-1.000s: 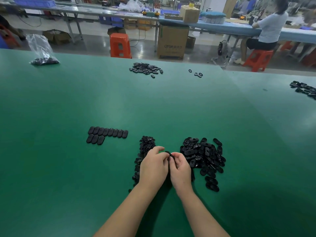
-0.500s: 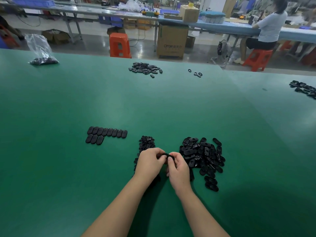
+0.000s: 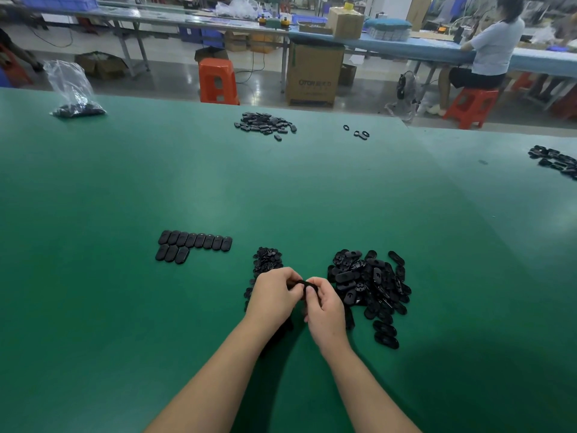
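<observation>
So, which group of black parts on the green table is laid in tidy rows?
The set of ovals left of the left hand; the others lie loose.

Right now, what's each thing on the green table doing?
left hand: pinches the black part.
right hand: pinches the same part.
black part: held between both hands.
lined-up pieces: flat, side by side.
big pile: jumbled, right of the hands.
plastic bag: slumped, dark pieces inside.
</observation>
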Demonstrator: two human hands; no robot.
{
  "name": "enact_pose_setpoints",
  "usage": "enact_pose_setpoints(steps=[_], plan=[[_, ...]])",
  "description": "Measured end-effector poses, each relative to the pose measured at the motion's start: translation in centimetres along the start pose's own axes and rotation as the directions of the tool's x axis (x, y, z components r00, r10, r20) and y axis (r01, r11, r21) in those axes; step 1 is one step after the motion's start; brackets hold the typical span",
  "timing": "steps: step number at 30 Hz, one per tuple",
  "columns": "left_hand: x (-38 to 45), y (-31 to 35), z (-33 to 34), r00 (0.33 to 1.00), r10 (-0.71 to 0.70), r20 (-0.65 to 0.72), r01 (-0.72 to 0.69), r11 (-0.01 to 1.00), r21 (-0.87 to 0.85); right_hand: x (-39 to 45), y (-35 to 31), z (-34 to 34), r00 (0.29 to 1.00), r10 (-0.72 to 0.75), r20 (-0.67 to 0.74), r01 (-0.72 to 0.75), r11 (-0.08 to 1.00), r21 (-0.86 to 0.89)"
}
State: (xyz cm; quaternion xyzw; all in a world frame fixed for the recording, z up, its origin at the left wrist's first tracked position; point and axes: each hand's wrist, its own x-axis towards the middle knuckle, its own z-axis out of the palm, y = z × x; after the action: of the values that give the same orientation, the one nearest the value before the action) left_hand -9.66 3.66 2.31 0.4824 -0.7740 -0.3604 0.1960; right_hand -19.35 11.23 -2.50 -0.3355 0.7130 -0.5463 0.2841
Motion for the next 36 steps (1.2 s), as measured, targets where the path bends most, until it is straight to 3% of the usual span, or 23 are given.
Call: enact_pose_setpoints(steps=[7, 13, 25, 28, 30, 33, 36], plan=[[-0.3, 0.1, 0.6, 0.999, -0.004, -0.038, 0.003, 1.0, -0.011, 0.0, 0.0, 0.0, 1.0, -0.009, -0.008, 0.009, 1.0, -0.029], [-0.3, -0.5, 0.3, 0.997, 0.079, -0.007, -0.079, 0.997, -0.026, 0.0, 0.0, 0.0, 1.0, -0.016, -0.024, 0.016, 1.0, -0.008], [-0.7, -1.7, -0.1, 0.947, 0.322, -0.002, -0.316, 0.929, 0.195, -0.3, -0.6, -0.1, 1.0, -0.003, -0.004, 0.003, 0.996, 0.093], [-0.5, -2.6, -1.7, 0.95, 0.256, -0.18, -0.207, 0.945, 0.255, -0.3, -0.9, 0.0, 1.0, 0.004, -0.009, -0.003, 0.994, 0.108], [-0.1, -4.0, -3.6, 0.941, 0.11, -0.319, -0.04, 0.975, 0.218, -0.4, -0.8, -0.1, 1.0, 0.009, 0.018, -0.01, 0.997, 0.079], [0.4, -7.5, -6.6, 0.887, -0.13, -0.443, 0.214, 0.966, 0.144, -0.5, -0.7, -0.2, 0.999, 0.012, 0.044, -0.014, 0.999, 0.044], [0.2, -10.8, -8.4, 0.827, -0.269, -0.493, 0.385, 0.911, 0.149, -0.6, -0.8, -0.1, 0.999, 0.015, 0.048, -0.017, 0.999, 0.036]])
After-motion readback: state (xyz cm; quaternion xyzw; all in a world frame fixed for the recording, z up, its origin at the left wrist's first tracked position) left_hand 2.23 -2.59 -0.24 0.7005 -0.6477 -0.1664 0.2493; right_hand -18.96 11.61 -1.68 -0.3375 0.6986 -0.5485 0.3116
